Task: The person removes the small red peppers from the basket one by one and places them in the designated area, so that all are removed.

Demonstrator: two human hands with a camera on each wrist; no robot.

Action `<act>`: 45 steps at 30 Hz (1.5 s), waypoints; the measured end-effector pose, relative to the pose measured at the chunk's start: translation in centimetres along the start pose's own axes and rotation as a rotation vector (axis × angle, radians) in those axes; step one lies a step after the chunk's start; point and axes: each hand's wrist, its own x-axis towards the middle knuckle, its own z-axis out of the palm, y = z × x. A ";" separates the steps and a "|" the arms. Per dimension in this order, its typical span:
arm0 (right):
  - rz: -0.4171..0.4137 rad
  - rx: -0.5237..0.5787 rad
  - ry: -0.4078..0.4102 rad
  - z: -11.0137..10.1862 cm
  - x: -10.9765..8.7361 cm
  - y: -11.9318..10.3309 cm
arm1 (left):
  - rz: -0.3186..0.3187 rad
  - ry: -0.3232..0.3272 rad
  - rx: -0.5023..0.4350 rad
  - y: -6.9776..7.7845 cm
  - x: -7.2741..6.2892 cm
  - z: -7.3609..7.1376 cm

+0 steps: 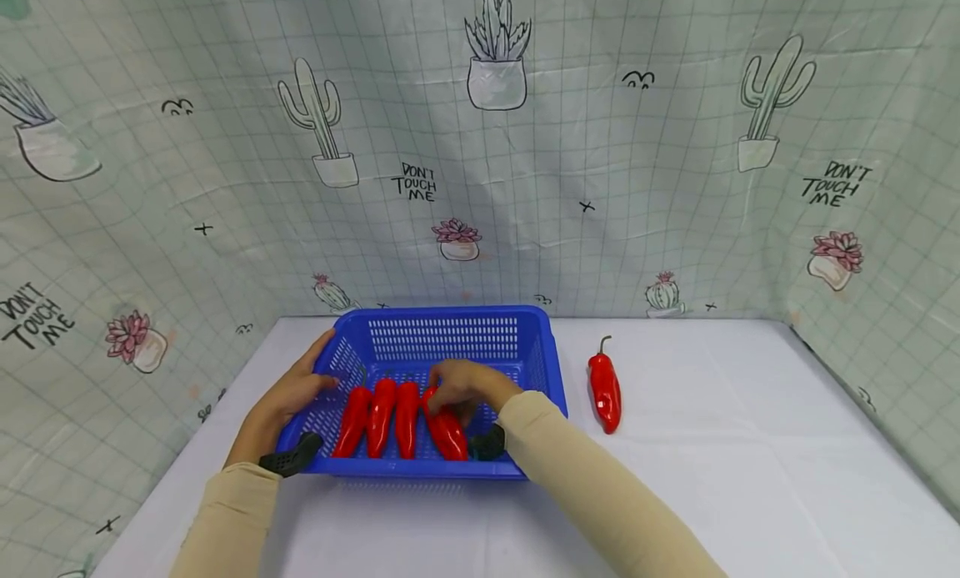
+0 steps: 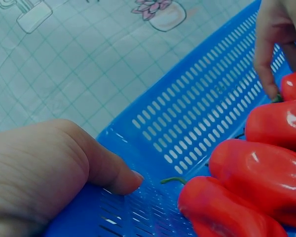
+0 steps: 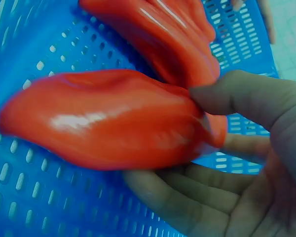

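Pinching a red pepper between thumb and fingers in the blue basket, the right hand is beside three more peppers; the left hand grips the basket's left side. Another pepper lies right, on the tabletop.

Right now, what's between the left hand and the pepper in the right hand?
Three red peppers, side by side in the blue basket; the head view shows them.

Your white table bears a blue basket near its far-left corner, with red peppers inside, and another red pepper by the table's far edge. Your sleeves are beige; the pale grey-green backdrop has gridlines, cacti, pink succulents and black lettering.
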 end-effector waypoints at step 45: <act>-0.198 0.396 0.235 -2.4 -0.5 -1.6 | 0.001 0.012 0.006 0.3 0.0 0.3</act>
